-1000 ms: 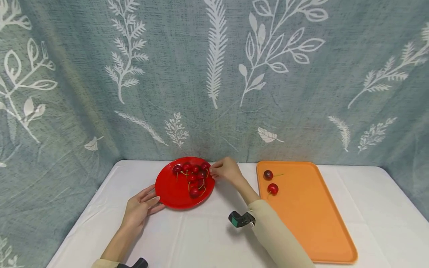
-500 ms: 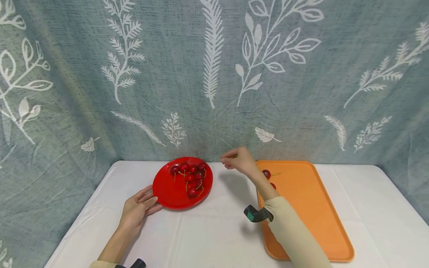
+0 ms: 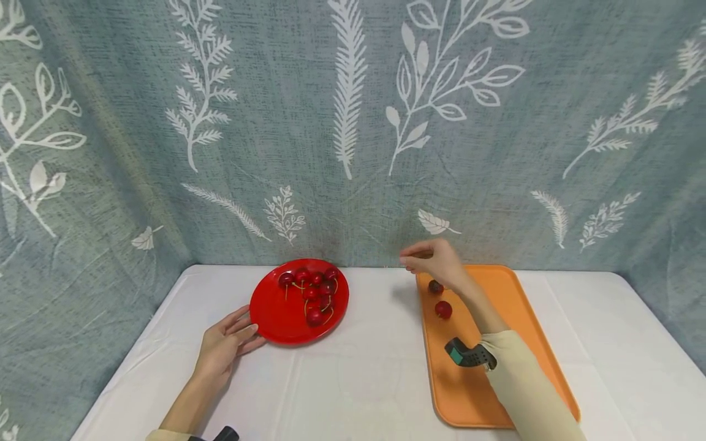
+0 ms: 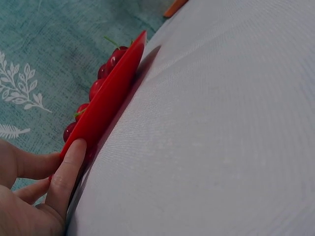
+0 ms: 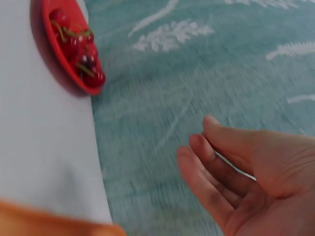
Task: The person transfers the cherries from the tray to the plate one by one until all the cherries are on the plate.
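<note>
My left hand (image 3: 223,346) holds the red plate (image 3: 276,312) by its left rim. In the left wrist view, the thumb and fingers (image 4: 64,177) take the plate's edge between them. A cluster of dark red cherries (image 3: 311,293) with stems lies on the plate's right half. My right hand (image 3: 432,260) is in the air over the back left corner of the orange tray (image 3: 485,380). Its fingers (image 5: 197,182) are loosely bent toward the thumb and nothing shows between them. Just below that hand are two cherries (image 3: 444,310) on the tray.
White cloth (image 3: 375,367) covers the table, and a stretch of it separates plate and tray. A blue-green curtain (image 3: 298,122) with white leaf prints hangs right behind the table's far edge. The right forearm (image 3: 524,373) crosses above the tray.
My right hand has left the plate's right rim and moved rightward to above the tray's back left corner. The left hand stays at the plate, and the cherries keep their places.
</note>
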`<action>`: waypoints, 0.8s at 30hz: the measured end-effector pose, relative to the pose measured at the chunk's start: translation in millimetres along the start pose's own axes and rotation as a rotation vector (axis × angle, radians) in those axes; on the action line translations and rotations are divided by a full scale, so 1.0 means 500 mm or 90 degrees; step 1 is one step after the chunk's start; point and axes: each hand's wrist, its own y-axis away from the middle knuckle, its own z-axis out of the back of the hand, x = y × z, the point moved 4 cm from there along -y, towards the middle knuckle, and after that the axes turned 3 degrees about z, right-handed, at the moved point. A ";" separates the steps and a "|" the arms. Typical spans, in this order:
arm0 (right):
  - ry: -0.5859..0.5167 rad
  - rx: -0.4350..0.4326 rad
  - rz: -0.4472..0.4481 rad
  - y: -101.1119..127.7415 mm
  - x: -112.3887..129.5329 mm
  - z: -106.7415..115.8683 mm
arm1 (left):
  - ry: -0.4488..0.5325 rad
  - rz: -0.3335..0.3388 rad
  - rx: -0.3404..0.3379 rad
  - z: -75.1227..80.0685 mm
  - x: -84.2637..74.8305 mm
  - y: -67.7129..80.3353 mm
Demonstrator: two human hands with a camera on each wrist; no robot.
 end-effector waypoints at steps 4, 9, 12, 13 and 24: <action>0.029 0.008 -0.007 0.020 -0.026 0.029 | 0.004 0.003 -0.001 0.002 0.002 -0.001; 0.078 -0.006 -0.019 0.046 -0.056 0.062 | 0.004 0.002 -0.002 0.002 0.004 -0.001; 0.116 -0.015 -0.011 0.057 -0.072 0.076 | 0.003 0.001 -0.002 0.000 0.004 -0.001; 0.134 -0.018 -0.009 0.057 -0.077 0.080 | 0.004 0.000 -0.003 0.001 0.004 -0.001; 0.308 0.066 -0.035 0.064 -0.145 0.093 | 0.016 -0.012 0.000 -0.001 0.002 -0.001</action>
